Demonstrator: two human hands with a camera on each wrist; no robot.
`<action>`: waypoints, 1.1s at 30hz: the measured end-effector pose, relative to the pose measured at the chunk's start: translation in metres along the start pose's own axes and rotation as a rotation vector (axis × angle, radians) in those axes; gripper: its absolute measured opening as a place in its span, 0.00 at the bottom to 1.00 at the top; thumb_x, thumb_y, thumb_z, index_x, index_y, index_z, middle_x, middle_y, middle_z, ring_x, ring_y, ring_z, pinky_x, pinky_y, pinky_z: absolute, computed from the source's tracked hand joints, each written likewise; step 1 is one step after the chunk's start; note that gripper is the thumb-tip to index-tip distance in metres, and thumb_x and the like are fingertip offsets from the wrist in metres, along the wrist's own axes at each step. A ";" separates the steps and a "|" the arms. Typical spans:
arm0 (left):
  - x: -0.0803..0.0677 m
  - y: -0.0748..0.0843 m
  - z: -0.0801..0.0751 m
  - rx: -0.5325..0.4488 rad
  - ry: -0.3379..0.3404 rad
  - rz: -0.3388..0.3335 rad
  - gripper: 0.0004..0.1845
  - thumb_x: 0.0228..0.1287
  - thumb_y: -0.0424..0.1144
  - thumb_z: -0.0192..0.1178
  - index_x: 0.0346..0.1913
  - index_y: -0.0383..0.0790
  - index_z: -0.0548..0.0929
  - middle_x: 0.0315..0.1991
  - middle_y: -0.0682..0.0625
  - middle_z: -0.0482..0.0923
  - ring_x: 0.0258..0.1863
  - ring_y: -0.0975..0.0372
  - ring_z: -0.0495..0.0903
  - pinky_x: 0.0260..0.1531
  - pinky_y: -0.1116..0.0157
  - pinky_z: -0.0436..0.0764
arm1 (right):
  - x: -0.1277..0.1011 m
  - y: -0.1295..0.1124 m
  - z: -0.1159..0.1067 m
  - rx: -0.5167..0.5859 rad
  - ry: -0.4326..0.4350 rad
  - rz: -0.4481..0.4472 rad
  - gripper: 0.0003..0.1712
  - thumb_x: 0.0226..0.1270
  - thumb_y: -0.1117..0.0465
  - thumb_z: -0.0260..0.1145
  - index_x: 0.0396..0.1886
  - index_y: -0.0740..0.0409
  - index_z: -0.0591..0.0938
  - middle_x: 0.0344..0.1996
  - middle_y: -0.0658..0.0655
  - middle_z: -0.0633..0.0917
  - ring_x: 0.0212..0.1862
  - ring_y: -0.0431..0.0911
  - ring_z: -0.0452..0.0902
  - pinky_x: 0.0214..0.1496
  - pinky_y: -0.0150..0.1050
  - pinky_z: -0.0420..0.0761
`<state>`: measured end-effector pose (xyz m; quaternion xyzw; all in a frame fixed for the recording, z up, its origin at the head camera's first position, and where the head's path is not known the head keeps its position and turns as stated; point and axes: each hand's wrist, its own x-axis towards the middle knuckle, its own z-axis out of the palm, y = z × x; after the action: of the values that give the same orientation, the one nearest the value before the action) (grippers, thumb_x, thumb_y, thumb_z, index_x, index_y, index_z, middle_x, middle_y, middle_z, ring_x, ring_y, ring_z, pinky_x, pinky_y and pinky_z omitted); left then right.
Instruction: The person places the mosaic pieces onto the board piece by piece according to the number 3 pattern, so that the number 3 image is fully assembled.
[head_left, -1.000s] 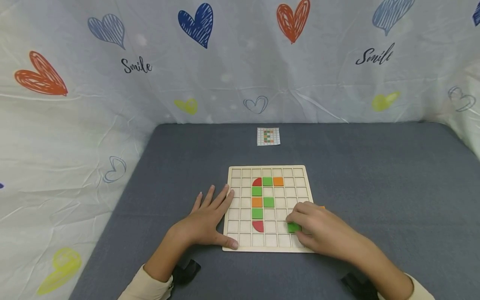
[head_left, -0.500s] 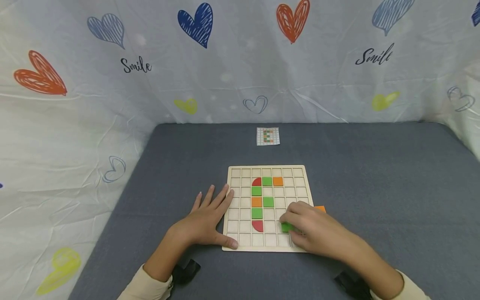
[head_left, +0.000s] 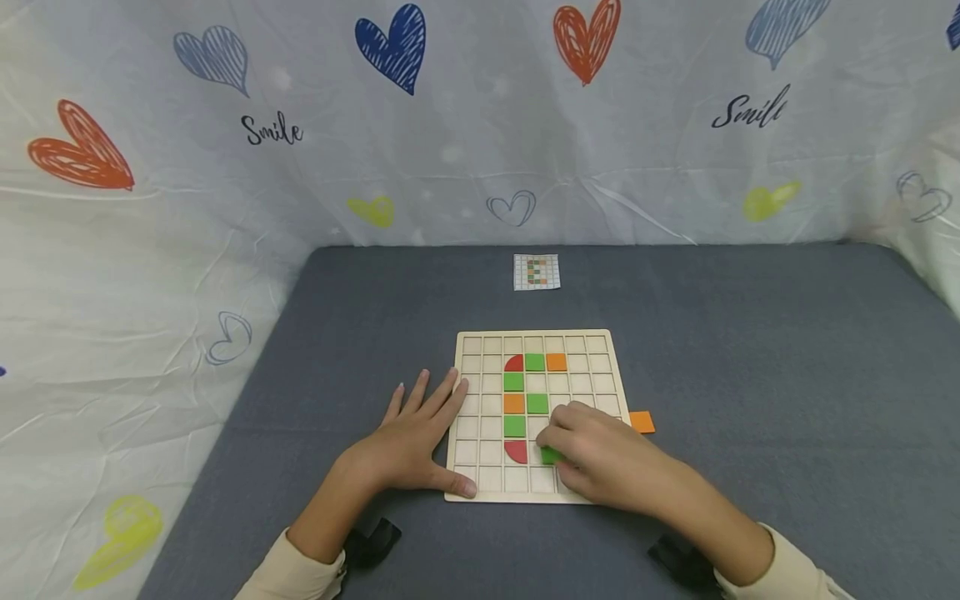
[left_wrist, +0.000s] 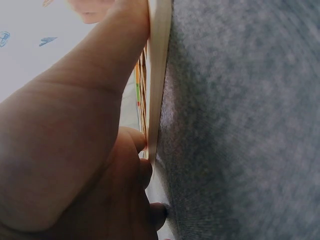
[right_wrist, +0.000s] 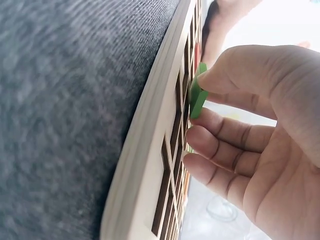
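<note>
A wooden grid board (head_left: pixel 491 492) lies on the table, with green, orange and red tiles set in some of its squares. My left hand (head_left: pixel 408 450) rests spread over the board's left edge, its thumb on the near left corner. Between thumb and fingertips my right hand (head_left: pixel 603 454) pinches a green square tile (right_wrist: pixel 198 95). That tile is held low over the board, just right of the lower red quarter-round tile (head_left: pixel 516 452). In the right wrist view it stands tilted against the grid. Part of the board's lower right is hidden under the right hand.
A loose orange tile (head_left: pixel 641 422) lies against the board's right edge. Farther back on the grey table (head_left: pixel 375 325) is a small printed card (head_left: pixel 537 272) with a coloured grid pattern. A white curtain (head_left: pixel 465 125) with hearts hangs behind the table.
My right hand has slid left across the board with the green tile, toward the lower red tile. The orange tile at the right edge is now uncovered. My left hand stays put.
</note>
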<state>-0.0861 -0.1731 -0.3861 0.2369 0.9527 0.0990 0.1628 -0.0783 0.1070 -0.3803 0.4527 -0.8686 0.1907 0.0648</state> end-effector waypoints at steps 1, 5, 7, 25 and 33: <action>0.000 0.000 0.000 0.000 0.000 -0.001 0.66 0.29 0.81 0.49 0.71 0.53 0.36 0.71 0.56 0.27 0.67 0.51 0.27 0.60 0.45 0.36 | 0.001 0.000 0.000 -0.004 0.000 -0.004 0.10 0.49 0.67 0.59 0.30 0.49 0.79 0.25 0.40 0.67 0.27 0.37 0.61 0.30 0.29 0.65; 0.001 -0.001 0.001 0.003 0.005 -0.002 0.66 0.29 0.82 0.49 0.71 0.53 0.36 0.71 0.55 0.27 0.67 0.51 0.27 0.60 0.45 0.36 | 0.003 -0.001 0.002 -0.023 0.004 -0.014 0.09 0.50 0.67 0.59 0.29 0.49 0.79 0.24 0.40 0.66 0.26 0.37 0.61 0.29 0.30 0.65; 0.001 -0.001 0.001 0.004 0.007 0.001 0.65 0.30 0.81 0.49 0.71 0.53 0.36 0.71 0.55 0.27 0.67 0.51 0.27 0.60 0.45 0.36 | 0.005 -0.002 0.003 -0.029 0.003 -0.012 0.09 0.51 0.67 0.59 0.30 0.49 0.80 0.25 0.41 0.67 0.27 0.37 0.61 0.30 0.30 0.65; 0.001 0.000 0.001 0.009 0.011 0.002 0.66 0.29 0.81 0.49 0.71 0.52 0.36 0.71 0.55 0.27 0.67 0.51 0.27 0.60 0.45 0.36 | 0.011 -0.007 0.008 -0.074 -0.021 0.023 0.08 0.52 0.66 0.59 0.22 0.47 0.78 0.20 0.39 0.63 0.24 0.37 0.59 0.27 0.30 0.63; 0.001 0.000 0.001 0.001 0.006 -0.001 0.66 0.29 0.82 0.49 0.71 0.53 0.36 0.71 0.56 0.27 0.67 0.51 0.27 0.60 0.45 0.35 | 0.010 -0.007 0.009 -0.042 -0.005 0.045 0.07 0.51 0.66 0.66 0.25 0.47 0.80 0.23 0.40 0.68 0.27 0.37 0.62 0.29 0.30 0.67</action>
<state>-0.0863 -0.1727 -0.3876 0.2365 0.9533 0.0990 0.1598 -0.0784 0.0922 -0.3838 0.4319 -0.8827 0.1726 0.0677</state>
